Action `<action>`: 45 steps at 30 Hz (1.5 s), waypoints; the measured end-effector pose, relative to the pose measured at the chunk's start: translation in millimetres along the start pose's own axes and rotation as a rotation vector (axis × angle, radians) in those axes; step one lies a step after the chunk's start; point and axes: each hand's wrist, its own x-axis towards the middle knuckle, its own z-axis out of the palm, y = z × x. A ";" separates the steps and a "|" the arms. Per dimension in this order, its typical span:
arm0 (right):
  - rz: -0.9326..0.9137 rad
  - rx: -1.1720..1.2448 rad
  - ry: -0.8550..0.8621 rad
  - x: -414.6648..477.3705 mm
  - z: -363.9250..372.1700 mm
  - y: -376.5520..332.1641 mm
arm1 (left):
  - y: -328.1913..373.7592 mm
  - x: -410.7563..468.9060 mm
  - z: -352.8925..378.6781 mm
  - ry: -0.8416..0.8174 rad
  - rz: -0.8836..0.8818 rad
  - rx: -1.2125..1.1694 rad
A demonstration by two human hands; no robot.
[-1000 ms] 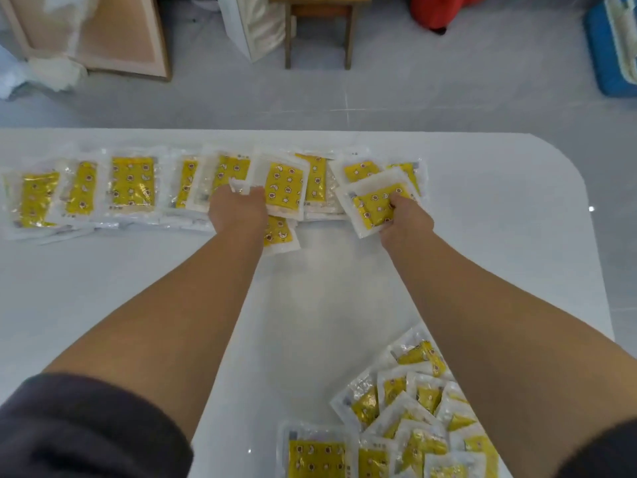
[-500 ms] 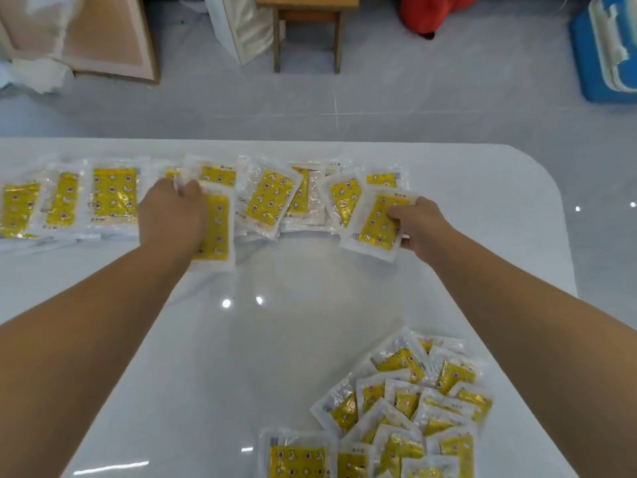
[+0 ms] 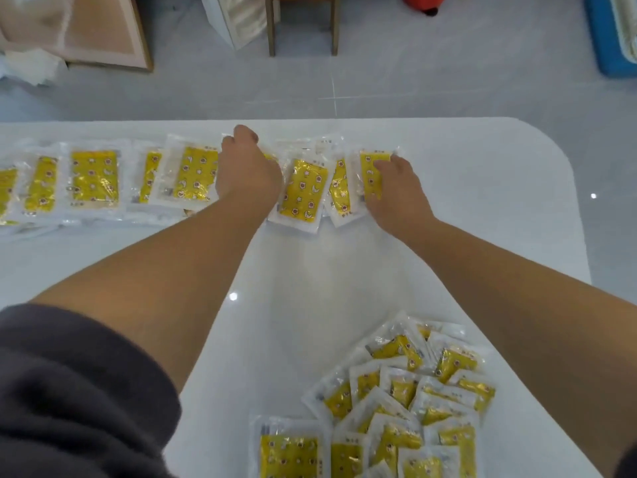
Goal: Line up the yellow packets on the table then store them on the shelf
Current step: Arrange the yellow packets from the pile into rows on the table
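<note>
One yellow packet (image 3: 369, 182) gripped under right hand (image 3: 396, 193).

Yellow packets (image 3: 94, 177), clear-edged and printed with small figures, lie flat in an overlapping row along the far edge of the table (image 3: 482, 208). The rightmost packet (image 3: 368, 186) lies nearly upright beside tilted neighbours. A loose heap of packets (image 3: 396, 401) fans out at the near right edge.

Wooden stool (image 3: 272, 29) — blue crate (image 3: 606, 39) (far right), framed board (image 3: 100, 29).
</note>
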 end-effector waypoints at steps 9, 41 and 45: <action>-0.083 -0.187 -0.266 -144.5 0.9 57.1 | -69.0 -145.3 13.5 -0.429 0.161 0.080; 0.012 -0.040 -0.409 -180.8 3.5 82.1 | -107.7 -243.4 35.8 -0.530 -0.169 -0.277; 0.038 0.076 -0.297 -169.9 -11.0 68.1 | -117.8 -237.8 16.9 -0.435 -0.269 -0.436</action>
